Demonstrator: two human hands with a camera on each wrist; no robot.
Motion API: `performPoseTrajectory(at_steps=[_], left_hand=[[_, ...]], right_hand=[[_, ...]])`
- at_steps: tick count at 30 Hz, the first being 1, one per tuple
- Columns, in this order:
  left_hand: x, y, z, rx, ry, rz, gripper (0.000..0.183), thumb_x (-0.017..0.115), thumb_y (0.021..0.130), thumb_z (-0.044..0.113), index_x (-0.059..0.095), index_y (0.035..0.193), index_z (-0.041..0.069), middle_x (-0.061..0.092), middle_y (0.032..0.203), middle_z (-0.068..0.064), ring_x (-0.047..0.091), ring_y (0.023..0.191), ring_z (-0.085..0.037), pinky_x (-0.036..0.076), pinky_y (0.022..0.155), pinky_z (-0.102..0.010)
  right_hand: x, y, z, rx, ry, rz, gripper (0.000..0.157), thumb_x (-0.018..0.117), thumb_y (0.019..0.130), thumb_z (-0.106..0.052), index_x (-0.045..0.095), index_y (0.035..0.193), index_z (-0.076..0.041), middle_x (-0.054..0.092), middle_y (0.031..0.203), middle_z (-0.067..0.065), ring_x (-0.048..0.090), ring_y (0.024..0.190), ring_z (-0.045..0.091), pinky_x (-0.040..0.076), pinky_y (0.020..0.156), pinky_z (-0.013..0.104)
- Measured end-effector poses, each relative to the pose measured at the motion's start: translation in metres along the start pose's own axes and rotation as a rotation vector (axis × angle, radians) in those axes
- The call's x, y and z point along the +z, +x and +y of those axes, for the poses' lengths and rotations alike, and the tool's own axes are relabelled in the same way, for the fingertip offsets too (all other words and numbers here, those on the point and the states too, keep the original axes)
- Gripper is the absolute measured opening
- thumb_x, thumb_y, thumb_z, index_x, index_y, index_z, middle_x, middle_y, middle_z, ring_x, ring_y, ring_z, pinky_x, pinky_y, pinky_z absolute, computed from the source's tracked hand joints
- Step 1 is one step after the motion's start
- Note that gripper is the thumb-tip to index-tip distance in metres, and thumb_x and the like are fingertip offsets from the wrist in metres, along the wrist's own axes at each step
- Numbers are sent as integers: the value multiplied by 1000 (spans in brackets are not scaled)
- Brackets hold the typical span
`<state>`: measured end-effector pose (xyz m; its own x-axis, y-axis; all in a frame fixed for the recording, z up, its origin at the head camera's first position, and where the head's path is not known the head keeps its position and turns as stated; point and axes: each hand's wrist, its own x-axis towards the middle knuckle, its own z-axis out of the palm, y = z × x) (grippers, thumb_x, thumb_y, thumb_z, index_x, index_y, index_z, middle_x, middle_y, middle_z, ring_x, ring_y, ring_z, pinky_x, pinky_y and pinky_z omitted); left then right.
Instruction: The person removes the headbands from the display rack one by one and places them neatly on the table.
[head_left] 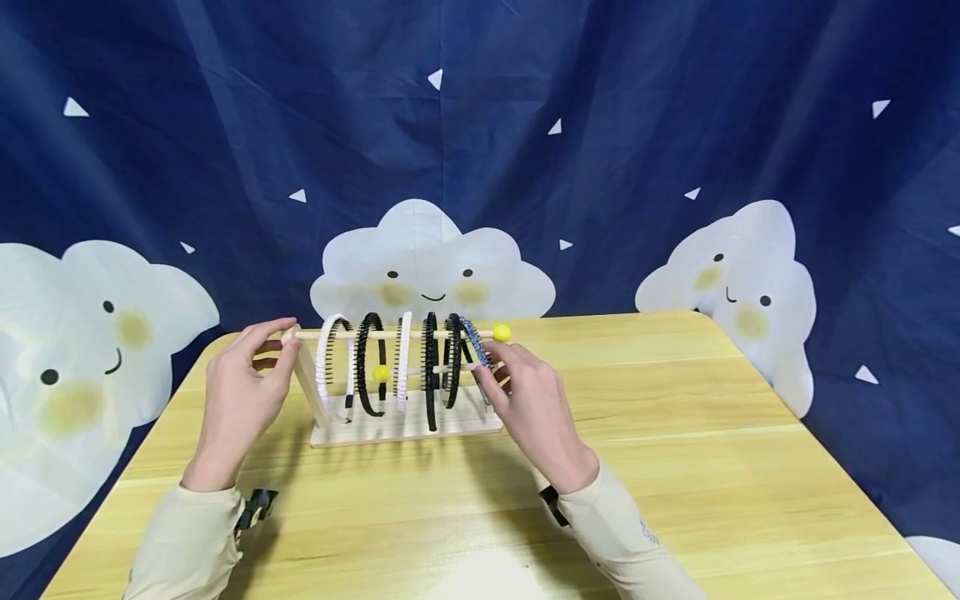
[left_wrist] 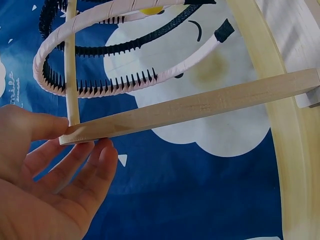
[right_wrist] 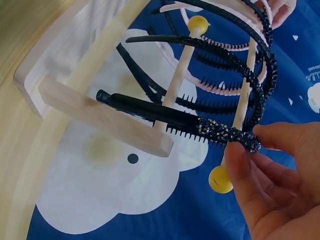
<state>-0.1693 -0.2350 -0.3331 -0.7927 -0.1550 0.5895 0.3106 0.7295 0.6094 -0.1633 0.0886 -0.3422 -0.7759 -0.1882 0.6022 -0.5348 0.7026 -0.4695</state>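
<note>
A pale wooden headband stand (head_left: 468, 423) stands on the table, with several headbands hung along its upper rod. My left hand (head_left: 243, 387) grips the top of the stand's left upright (left_wrist: 190, 110), thumb on one side and fingertips on the other. At the rod's right end, my right hand (head_left: 536, 404) pinches a glittery, toothed headband (right_wrist: 220, 131) between thumb and forefinger, just inside the yellow end ball (head_left: 502, 333). Farther left hang black headbands (head_left: 431, 375) and pale pink headbands (head_left: 403, 362), some overlapping.
A second yellow ball (head_left: 382, 373) caps a lower, shorter rod behind the headbands. The light wooden table (head_left: 675, 467) has rounded far corners. Behind it hangs a dark blue curtain (head_left: 495, 150) with smiling clouds and white triangles.
</note>
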Motion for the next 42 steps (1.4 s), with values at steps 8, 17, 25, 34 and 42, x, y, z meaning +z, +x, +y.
performPoseTrajectory(at_steps=[8,17,25,34,42], left_hand=[[0,0,0,3,-5,1,28,66,99,13,71,126,6,71,120,-14,50,90,21,43,77,-2],[0,0,1,3,-2,-2,28,65,99,14,71,126,6,71,121,-14,50,91,19,43,77,-2],[0,0,1,3,5,0,28,65,100,13,71,126,6,71,121,-14,51,91,19,42,77,-2],[0,-1,1,4,18,-4,28,65,100,13,71,127,6,71,122,-14,65,96,-19,42,77,-2],[1,-1,1,17,19,-4,28,65,100,13,71,127,6,71,122,-14,63,95,-10,42,77,-2]], right_hand=[[-7,4,3,39,62,13,30,71,96,-9,69,125,0,75,102,11,73,80,16,60,68,27],[-16,8,10,50,90,61,28,70,96,-6,69,124,-2,76,99,11,74,81,18,60,67,26],[-24,11,15,68,88,90,27,70,97,-8,71,123,-3,77,101,12,75,82,21,62,69,30],[-32,14,25,107,104,94,27,67,99,-9,71,125,-3,77,105,14,76,87,24,62,71,34],[-38,16,35,155,123,99,26,68,99,-10,70,123,-2,77,105,13,76,89,25,62,74,39]])
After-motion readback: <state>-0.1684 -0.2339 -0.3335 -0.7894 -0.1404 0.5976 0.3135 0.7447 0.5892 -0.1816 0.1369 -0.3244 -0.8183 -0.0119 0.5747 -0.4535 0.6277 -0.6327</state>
